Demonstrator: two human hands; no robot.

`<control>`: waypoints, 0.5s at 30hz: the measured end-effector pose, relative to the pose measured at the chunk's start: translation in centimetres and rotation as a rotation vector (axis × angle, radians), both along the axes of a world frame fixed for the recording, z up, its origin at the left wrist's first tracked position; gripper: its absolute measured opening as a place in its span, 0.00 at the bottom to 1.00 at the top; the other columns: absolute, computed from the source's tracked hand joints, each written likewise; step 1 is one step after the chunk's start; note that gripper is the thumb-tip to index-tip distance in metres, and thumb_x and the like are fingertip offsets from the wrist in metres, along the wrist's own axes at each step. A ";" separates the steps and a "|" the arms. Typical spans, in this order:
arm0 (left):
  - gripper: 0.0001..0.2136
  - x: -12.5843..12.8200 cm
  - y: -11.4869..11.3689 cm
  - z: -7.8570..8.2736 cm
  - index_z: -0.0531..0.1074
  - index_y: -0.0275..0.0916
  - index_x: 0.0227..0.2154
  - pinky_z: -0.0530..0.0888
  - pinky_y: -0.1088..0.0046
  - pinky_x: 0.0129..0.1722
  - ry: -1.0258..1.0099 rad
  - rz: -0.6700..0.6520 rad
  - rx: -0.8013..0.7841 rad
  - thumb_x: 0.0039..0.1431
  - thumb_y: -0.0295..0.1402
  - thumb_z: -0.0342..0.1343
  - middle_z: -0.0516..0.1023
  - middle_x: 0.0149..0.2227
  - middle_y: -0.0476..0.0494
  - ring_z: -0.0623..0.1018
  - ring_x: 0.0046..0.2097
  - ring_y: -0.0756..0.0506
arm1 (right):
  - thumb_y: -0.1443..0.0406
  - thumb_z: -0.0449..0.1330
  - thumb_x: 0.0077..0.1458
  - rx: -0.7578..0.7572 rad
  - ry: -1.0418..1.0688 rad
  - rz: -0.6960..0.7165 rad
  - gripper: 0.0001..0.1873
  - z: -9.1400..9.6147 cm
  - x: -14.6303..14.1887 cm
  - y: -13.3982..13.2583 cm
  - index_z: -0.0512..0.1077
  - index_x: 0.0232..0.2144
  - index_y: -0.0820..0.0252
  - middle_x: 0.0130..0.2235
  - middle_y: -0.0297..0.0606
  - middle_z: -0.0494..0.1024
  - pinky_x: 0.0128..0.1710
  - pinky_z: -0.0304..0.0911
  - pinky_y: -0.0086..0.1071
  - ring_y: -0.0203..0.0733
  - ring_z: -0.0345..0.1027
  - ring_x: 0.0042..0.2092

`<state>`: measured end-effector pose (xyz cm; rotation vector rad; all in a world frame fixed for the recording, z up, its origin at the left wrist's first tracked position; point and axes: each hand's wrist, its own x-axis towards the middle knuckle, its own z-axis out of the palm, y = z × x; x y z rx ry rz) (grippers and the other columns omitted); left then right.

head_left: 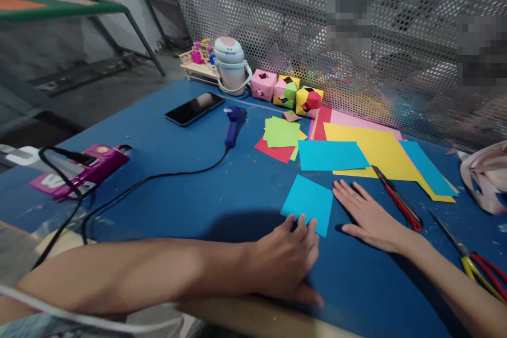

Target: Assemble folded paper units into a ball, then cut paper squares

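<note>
A square of blue paper (308,203) lies flat on the blue table, slightly turned. My left hand (291,259) rests at its near edge, its bent fingertips touching the paper and the thumb spread away toward the table's edge. To the right of the square, my right hand (366,216) lies flat with its fingers stretched out, fingertips close to the paper's right edge. Neither hand grips anything. Just beyond the right hand are a red-handled craft knife (400,202) and scissors (461,248) with red and yellow handles.
Behind lie a blue sheet (332,155), yellow paper (384,148) and green squares (282,132). Folded paper cubes (263,85) stand by a lidded jug (232,66) near the mesh panel. A glue gun (235,125), its cable, a phone (194,109) and a purple power strip (89,169) occupy the left.
</note>
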<state>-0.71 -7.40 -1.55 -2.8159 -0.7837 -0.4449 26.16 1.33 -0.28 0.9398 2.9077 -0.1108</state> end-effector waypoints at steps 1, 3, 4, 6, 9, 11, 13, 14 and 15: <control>0.41 0.0 0.0 0.0 0.73 0.28 0.47 0.66 0.55 0.47 -0.003 -0.004 0.000 0.56 0.64 0.36 0.74 0.52 0.25 0.74 0.48 0.31 | 0.43 0.47 0.60 0.023 -0.005 -0.001 0.45 0.1 0.2 -0.2 0.36 0.68 0.60 0.69 0.47 0.45 0.65 0.41 0.53 0.53 0.38 0.69; 0.41 -0.1 0.0 0.0 0.73 0.27 0.47 0.65 0.55 0.47 -0.002 -0.011 0.001 0.57 0.63 0.36 0.74 0.52 0.25 0.74 0.48 0.31 | 0.42 0.47 0.59 0.075 -0.004 0.014 0.45 0.3 -0.1 -0.2 0.40 0.68 0.61 0.68 0.48 0.45 0.65 0.40 0.54 0.54 0.38 0.69; 0.40 -0.2 0.0 0.0 0.73 0.27 0.47 0.65 0.55 0.47 -0.001 -0.013 0.004 0.57 0.63 0.36 0.74 0.52 0.25 0.74 0.49 0.32 | 0.42 0.47 0.59 0.099 0.001 0.026 0.45 0.4 -0.5 -0.1 0.42 0.67 0.61 0.68 0.49 0.46 0.65 0.39 0.54 0.54 0.37 0.69; 0.40 -0.2 0.0 -0.1 0.72 0.28 0.47 0.65 0.55 0.47 -0.007 -0.014 0.018 0.57 0.63 0.36 0.74 0.52 0.25 0.73 0.49 0.32 | 0.41 0.46 0.59 0.120 0.004 0.049 0.44 0.5 -1.8 0.4 0.47 0.67 0.62 0.68 0.49 0.46 0.65 0.37 0.55 0.55 0.35 0.69; 0.40 -0.2 0.0 -0.3 0.72 0.28 0.47 0.64 0.56 0.48 -0.019 -0.018 0.031 0.57 0.63 0.36 0.75 0.50 0.27 0.73 0.49 0.33 | 0.40 0.44 0.59 0.075 -0.010 0.079 0.43 0.7 -4.5 1.7 0.53 0.65 0.63 0.68 0.49 0.46 0.65 0.35 0.55 0.55 0.34 0.69; 0.40 -0.2 0.0 -0.4 0.72 0.29 0.47 0.64 0.57 0.48 -0.015 -0.012 0.028 0.57 0.63 0.35 0.75 0.50 0.27 0.72 0.49 0.33 | 0.40 0.43 0.59 0.034 -0.016 0.088 0.43 0.7 -6.5 2.7 0.55 0.64 0.63 0.68 0.49 0.46 0.65 0.35 0.55 0.54 0.34 0.69; 0.40 -0.2 0.1 -0.4 0.73 0.29 0.47 0.65 0.57 0.48 -0.023 -0.003 0.037 0.57 0.63 0.35 0.75 0.50 0.27 0.72 0.50 0.33 | 0.40 0.43 0.59 0.020 0.002 0.089 0.42 0.7 -8.1 3.6 0.55 0.64 0.62 0.68 0.48 0.46 0.66 0.34 0.54 0.53 0.33 0.69; 0.40 -0.1 0.1 -0.5 0.73 0.30 0.46 0.65 0.58 0.47 -0.029 0.001 0.044 0.57 0.63 0.35 0.75 0.50 0.28 0.72 0.49 0.33 | 0.41 0.43 0.60 0.020 0.017 0.089 0.41 0.7 -8.7 3.9 0.56 0.64 0.62 0.68 0.49 0.46 0.66 0.34 0.54 0.53 0.33 0.69; 0.40 -0.1 0.1 -0.4 0.74 0.30 0.46 0.65 0.58 0.47 -0.036 0.004 0.049 0.57 0.63 0.34 0.75 0.50 0.28 0.72 0.49 0.33 | 0.41 0.43 0.60 0.022 0.033 0.087 0.41 0.7 -9.2 4.2 0.56 0.63 0.62 0.68 0.49 0.47 0.66 0.34 0.55 0.53 0.33 0.69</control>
